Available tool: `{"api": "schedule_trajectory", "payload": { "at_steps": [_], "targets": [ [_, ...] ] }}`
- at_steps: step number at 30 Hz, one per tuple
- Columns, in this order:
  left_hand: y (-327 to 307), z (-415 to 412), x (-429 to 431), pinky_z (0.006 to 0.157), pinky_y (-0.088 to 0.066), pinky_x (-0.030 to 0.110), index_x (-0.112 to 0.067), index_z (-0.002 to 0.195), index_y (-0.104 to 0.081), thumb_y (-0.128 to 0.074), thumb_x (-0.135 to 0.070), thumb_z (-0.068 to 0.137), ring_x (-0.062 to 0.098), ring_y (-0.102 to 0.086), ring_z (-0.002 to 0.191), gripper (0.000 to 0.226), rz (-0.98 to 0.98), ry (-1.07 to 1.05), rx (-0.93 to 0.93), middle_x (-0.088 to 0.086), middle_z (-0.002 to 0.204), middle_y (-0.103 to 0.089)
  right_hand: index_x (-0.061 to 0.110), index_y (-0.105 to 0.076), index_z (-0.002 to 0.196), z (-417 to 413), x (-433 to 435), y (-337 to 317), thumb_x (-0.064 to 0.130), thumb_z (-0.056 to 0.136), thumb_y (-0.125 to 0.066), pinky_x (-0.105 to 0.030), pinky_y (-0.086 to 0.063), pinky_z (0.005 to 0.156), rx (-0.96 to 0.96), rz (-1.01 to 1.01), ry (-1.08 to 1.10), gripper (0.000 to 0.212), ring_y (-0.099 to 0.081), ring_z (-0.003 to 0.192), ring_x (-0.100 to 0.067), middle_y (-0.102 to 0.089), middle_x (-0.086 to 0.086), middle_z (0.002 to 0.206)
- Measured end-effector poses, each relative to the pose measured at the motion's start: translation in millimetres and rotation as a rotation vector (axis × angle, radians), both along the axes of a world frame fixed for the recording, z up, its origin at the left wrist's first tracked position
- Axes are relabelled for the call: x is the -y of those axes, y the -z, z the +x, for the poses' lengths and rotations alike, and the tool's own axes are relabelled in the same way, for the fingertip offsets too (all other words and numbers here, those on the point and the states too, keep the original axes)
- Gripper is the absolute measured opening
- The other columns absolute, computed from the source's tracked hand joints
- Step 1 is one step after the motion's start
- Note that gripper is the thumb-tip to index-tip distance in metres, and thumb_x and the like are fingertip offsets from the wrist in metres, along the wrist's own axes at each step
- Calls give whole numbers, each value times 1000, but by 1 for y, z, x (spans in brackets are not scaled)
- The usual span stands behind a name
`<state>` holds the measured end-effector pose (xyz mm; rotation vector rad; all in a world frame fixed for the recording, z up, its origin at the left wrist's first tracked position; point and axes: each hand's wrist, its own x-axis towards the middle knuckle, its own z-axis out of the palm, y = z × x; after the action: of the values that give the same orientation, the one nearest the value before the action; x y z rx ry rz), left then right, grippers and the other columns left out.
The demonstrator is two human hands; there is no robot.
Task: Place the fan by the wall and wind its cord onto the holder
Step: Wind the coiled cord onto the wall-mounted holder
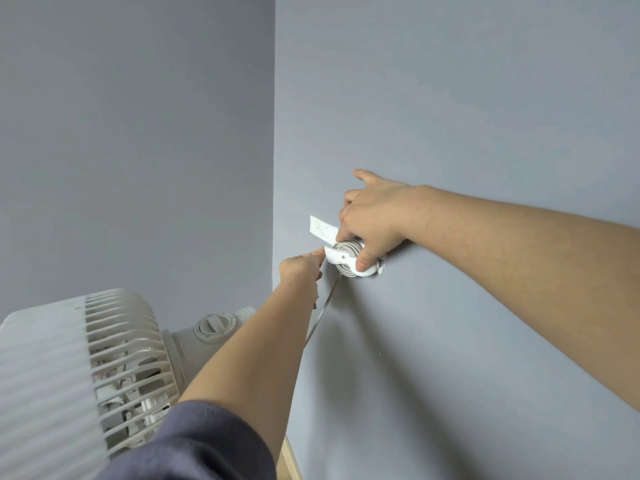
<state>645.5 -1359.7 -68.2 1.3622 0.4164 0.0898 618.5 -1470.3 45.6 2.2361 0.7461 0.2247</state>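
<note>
A white fan (86, 368) stands at the lower left, close to the grey wall (450, 98), its grille and round control knob (213, 324) in view. On the wall is a white cord holder (346, 259) with the grey cord (346, 249) coiled round it. A loose stretch of the cord (325, 306) hangs down from the holder toward the fan. My right hand (370, 220) grips the coil and holder, thumb pressed on the holder's front. My left hand (301, 268) pinches the holder's left end. A white paper tag (322, 230) sticks out above the coil.
Two grey walls meet in a corner (274, 168) just left of the holder. A strip of light wooden trim (289, 459) shows at the bottom by the wall. My dark sleeve (187, 445) covers the lower part of the fan.
</note>
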Motion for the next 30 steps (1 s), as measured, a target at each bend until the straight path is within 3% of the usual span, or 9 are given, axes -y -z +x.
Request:
{"api": "schedule_trajectory", "payload": {
  "at_steps": [4,7,10,13,16,20,22,26,30],
  "targets": [
    [-5,3,-2,49,-35,26,-15,64,-55,-69,-35,83,19,-41,54,31,10,20,22,0,65,-51,43,-61,112,0,0,0,66,77,-56,-51,-3,117,3,-22,-3,42,-40,119,-13,-52,7,95],
    [-1,-11,0,49,-31,23,-15,74,-61,-59,-29,92,16,-39,54,23,35,-27,223,-3,65,-50,44,-60,112,2,1,0,67,77,-55,-51,-4,117,2,-12,3,42,-38,119,-15,-47,8,90],
    [4,-23,3,55,-35,26,-15,85,-67,-50,-22,96,15,-47,66,22,135,-85,408,-9,69,-56,44,-60,117,1,0,0,69,76,-54,-51,-2,117,11,-36,4,48,-39,121,-12,-57,8,100],
    [12,-33,4,67,-39,30,-18,92,-70,-46,-17,96,14,-50,69,24,201,-85,487,-12,73,-59,43,-58,124,1,-1,0,71,74,-55,-51,0,118,7,-34,5,57,-38,124,-11,-61,7,111],
    [15,-40,5,63,-41,28,-19,99,-69,-44,-15,96,15,-52,66,25,227,-89,469,-11,74,-61,44,-52,131,2,-3,-1,74,77,-48,-51,2,119,-9,-4,43,62,-30,134,-15,-58,5,123],
    [19,-49,1,56,-41,25,-11,95,-67,-45,-16,94,13,-52,54,23,139,-136,349,-5,71,-63,47,-38,141,3,-6,-1,40,98,-32,-51,4,119,-24,30,68,44,-20,144,-19,-52,2,139],
    [21,-54,1,60,-44,27,-11,96,-67,-45,-15,93,13,-53,54,22,100,-139,332,-4,72,-63,53,-31,142,6,-8,4,21,97,-32,-53,2,119,-32,55,67,56,-16,145,-25,-49,2,141],
    [22,-63,3,64,-49,31,-16,96,-65,-47,-14,93,13,-53,56,18,86,-134,370,-5,78,-65,52,-43,133,9,-12,12,6,93,-37,-48,-2,119,-93,154,-17,62,-33,136,-18,-56,8,128],
    [20,-66,7,72,-53,35,-28,86,-64,-50,-16,93,13,-58,63,19,95,-117,449,-3,84,-66,36,-61,106,15,-20,10,18,91,-52,-38,-28,109,-96,275,-93,25,-53,105,-17,-57,14,95]
  ]
}}
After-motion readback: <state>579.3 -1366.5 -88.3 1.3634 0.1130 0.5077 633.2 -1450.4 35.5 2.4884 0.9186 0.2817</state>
